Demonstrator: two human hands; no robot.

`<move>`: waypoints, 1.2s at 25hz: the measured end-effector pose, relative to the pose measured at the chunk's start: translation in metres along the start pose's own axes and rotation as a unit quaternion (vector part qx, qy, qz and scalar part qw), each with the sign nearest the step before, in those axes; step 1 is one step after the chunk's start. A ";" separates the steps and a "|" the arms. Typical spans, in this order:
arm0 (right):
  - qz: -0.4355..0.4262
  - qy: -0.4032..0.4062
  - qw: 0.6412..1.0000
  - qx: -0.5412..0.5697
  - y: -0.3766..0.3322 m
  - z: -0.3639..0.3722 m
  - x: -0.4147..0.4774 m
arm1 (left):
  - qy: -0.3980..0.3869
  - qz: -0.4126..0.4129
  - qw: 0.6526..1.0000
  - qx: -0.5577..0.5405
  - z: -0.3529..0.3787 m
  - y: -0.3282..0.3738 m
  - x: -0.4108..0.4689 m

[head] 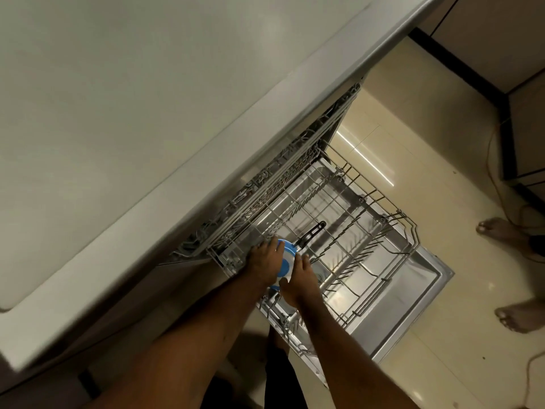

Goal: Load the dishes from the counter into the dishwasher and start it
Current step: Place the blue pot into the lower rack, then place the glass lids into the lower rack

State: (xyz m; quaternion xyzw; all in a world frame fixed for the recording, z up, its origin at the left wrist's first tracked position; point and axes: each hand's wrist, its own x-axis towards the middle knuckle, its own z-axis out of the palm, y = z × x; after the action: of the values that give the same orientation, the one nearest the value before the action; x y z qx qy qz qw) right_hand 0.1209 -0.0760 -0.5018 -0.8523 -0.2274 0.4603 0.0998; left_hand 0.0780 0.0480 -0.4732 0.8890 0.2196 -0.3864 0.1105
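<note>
A blue and white plate (285, 262) stands on edge at the near left corner of the pulled-out lower dishwasher rack (380, 240). My left hand (264, 262) grips its left side and my right hand (298, 278) holds its right side. Just behind the plate a black handle (312, 231) of some utensil or pan pokes up from the rack; its body is hidden. The open dishwasher door (413, 296) lies flat under the rack. The grey counter (132, 128) fills the upper left and no dishes show on the visible part.
The upper rack (280, 172) sits pushed in under the counter edge. Another person's bare feet (498, 228) stand on the tiled floor to the right, near a cable (491, 149). Dark-edged cabinets (525, 84) stand at the far right.
</note>
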 end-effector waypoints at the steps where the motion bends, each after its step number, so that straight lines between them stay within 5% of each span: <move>1: -0.007 0.042 0.998 -0.038 -0.009 -0.014 -0.013 | 0.026 0.016 1.000 0.009 -0.012 0.000 -0.011; 7: -0.063 0.179 0.969 -0.156 -0.055 -0.108 -0.078 | 0.187 0.080 0.979 0.022 -0.098 0.002 -0.080; 18: -0.162 0.355 0.909 -0.147 -0.138 -0.257 -0.232 | 0.294 0.158 0.941 0.050 -0.269 0.011 -0.257; 24: -0.279 0.345 0.879 -0.175 -0.205 -0.279 -0.275 | 0.358 0.115 0.923 0.078 -0.305 -0.050 -0.327; 30: -0.379 0.294 0.846 -0.232 -0.307 -0.240 -0.288 | 0.301 -0.014 0.953 -0.033 -0.284 -0.143 -0.409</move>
State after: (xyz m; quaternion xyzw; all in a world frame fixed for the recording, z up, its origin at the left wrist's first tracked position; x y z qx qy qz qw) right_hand 0.0928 0.0642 -0.0386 -0.7934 -0.5931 0.0479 0.1280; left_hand -0.0563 0.1527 0.0164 0.9567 0.2679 -0.0953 0.0629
